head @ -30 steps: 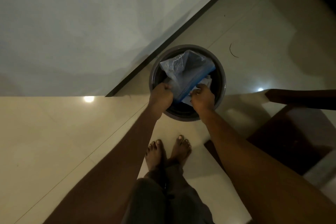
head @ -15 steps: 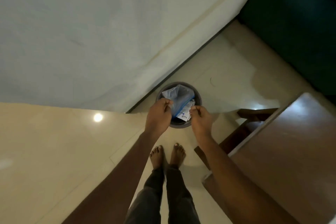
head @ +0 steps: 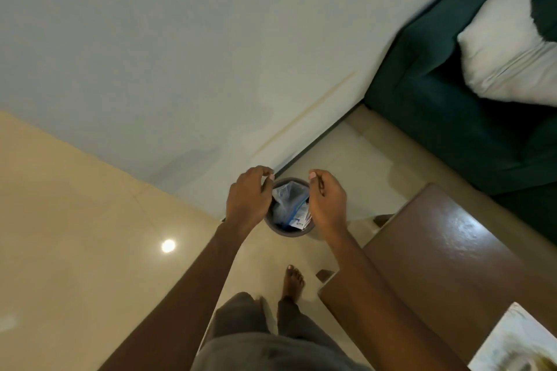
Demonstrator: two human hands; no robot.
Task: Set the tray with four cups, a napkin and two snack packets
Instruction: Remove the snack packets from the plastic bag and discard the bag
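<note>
A round dark bin (head: 286, 232) stands on the floor by the wall, holding blue and white plastic packets (head: 291, 200). My left hand (head: 248, 197) hovers over the bin's left rim, fingers loosely curled and holding nothing. My right hand (head: 327, 199) hovers over the right rim, also loosely curled and empty. Neither hand touches the packets. No tray, cup or napkin shows clearly in this view.
A white wall (head: 180, 54) runs behind the bin. A brown wooden table (head: 437, 265) stands at the right with a pale sheet (head: 518, 343) on its near corner. A green sofa (head: 446, 105) with a white cushion (head: 509, 60) sits at the upper right. My bare foot (head: 294, 281) is on the tiled floor.
Both hands have let go of the packets in the bin and lifted above its rim. The view has risen and pulled back, bringing the sofa and table into sight.
</note>
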